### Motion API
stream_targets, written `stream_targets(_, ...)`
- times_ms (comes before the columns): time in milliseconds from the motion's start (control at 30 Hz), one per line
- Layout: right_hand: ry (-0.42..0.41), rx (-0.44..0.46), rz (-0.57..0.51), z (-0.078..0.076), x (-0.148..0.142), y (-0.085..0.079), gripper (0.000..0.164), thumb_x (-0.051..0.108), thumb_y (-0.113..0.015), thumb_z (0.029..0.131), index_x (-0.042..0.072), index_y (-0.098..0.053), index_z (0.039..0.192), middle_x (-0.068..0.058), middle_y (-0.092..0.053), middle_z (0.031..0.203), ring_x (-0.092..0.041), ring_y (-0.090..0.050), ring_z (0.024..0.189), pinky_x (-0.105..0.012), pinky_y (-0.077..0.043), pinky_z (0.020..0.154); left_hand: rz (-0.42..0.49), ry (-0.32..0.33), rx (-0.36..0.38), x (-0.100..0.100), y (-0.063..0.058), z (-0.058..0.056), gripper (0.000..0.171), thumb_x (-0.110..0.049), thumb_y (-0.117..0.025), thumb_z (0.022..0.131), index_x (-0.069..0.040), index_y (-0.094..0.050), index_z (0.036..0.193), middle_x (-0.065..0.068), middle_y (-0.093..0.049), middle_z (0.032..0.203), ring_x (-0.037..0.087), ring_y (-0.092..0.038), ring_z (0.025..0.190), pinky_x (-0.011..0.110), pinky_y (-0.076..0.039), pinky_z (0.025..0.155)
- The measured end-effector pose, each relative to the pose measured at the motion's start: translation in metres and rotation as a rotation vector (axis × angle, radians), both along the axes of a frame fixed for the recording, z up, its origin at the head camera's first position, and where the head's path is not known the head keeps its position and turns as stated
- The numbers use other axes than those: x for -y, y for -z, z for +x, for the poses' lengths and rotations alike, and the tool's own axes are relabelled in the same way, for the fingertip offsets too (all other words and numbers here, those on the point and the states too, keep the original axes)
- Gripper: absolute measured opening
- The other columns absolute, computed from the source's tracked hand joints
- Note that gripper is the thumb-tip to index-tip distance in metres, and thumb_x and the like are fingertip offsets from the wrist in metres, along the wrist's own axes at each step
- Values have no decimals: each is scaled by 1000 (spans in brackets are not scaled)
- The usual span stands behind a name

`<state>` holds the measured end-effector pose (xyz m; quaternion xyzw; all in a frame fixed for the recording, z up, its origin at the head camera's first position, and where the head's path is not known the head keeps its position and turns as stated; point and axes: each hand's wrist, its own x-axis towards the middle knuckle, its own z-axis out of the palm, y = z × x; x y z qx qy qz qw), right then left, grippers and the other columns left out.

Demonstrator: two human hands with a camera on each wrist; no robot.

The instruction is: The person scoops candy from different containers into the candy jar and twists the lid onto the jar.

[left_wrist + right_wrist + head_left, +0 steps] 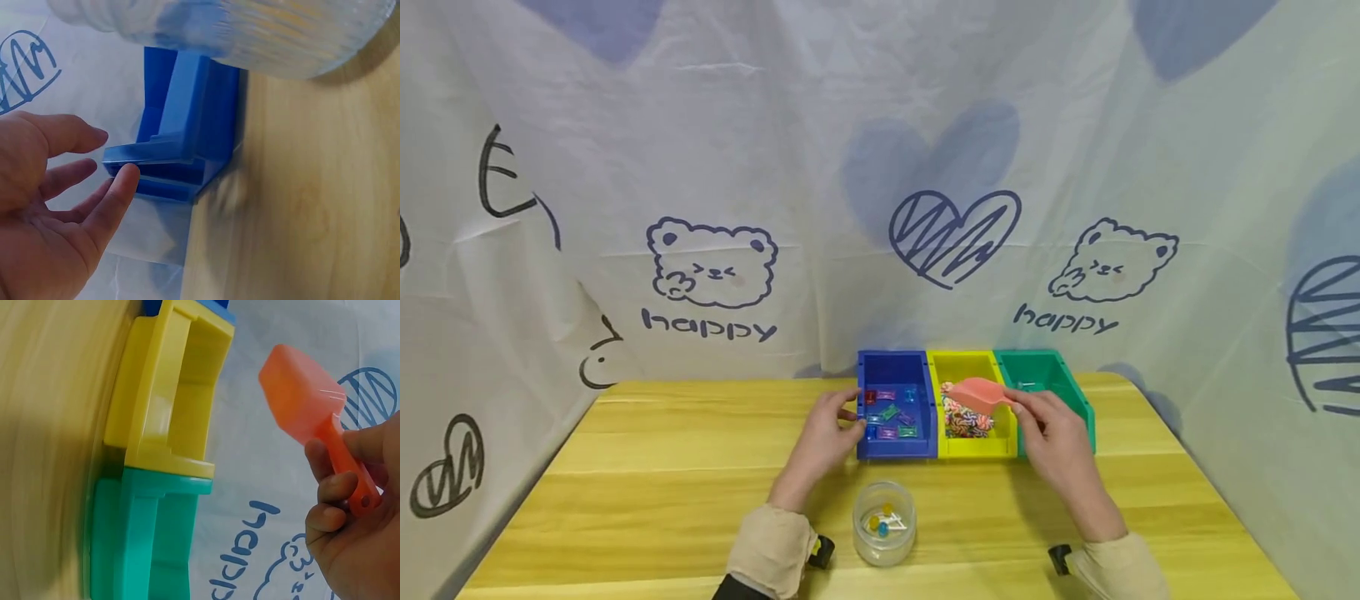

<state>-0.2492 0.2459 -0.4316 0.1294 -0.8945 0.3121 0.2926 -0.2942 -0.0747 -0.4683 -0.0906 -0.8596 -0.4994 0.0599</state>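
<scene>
**Pink scoop [976,394] up over the yellow bin [973,448]**

Head view: your right hand [1057,433] has the scoop above the swirly candies [967,423]. Your left hand [825,430], well apart, sits at the blue bin's [897,448] side.

Left wrist: your fingers are loosely spread, one fingertip at the blue rim.

Right wrist: you're gripping the scoop's handle.

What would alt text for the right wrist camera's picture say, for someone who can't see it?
A right hand holds an orange-pink scoop by its handle. Nearby, a yellow bin and a green bin sit side by side on a wooden table, with a blue bin partly visible. A pale cloth with blue drawings hangs behind.
</scene>
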Motion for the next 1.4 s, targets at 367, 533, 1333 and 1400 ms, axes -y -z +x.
stream_targets(367, 33, 76, 149, -1, -3, -2, 25, 6, -64, 102, 2, -74, 125, -13, -70, 106, -29, -65, 89, -47, -58, 77, -28, -10, 1, -1, 1, -2, 45, 0, -71, 94, 0, -65, 139, 20, -63, 125, 33, -69, 107, 39, -63, 84)
stream_targets(533, 33, 102, 266, -4, -4, -9, 25, 6, -65, 101, -1, -74, 123, -14, -68, 102, -32, -65, 92, -51, -59, 82, -31, -6, -8, -4, 1, -2, 45, 0, -72, 93, 1, -65, 138, 19, -64, 122, 33, -69, 106, 38, -64, 82)
stream_targets(1333, -68, 341, 880, -49, 27, -73, 18, 9, -75, 92, 11, -69, 76, -1, -54, 71, -17, -48, 65, -30, -50, 59, -38, -32, 14, -3, 4, -2, 45, -1, -72, 94, 0, -65, 138, 18, -64, 123, 31, -68, 107, 37, -63, 83)
stream_targets(1400, -63, 402, 895, -53, 31, -75, 21, 9, -72, 94, 12, -66, 74, -1, -54, 70, -18, -48, 63, -31, -50, 58, -42, -36, 18, -3, 4, -2, 45, -1, -72, 94, -1, -66, 138, 18, -64, 123, 30, -68, 106, 36, -63, 83)
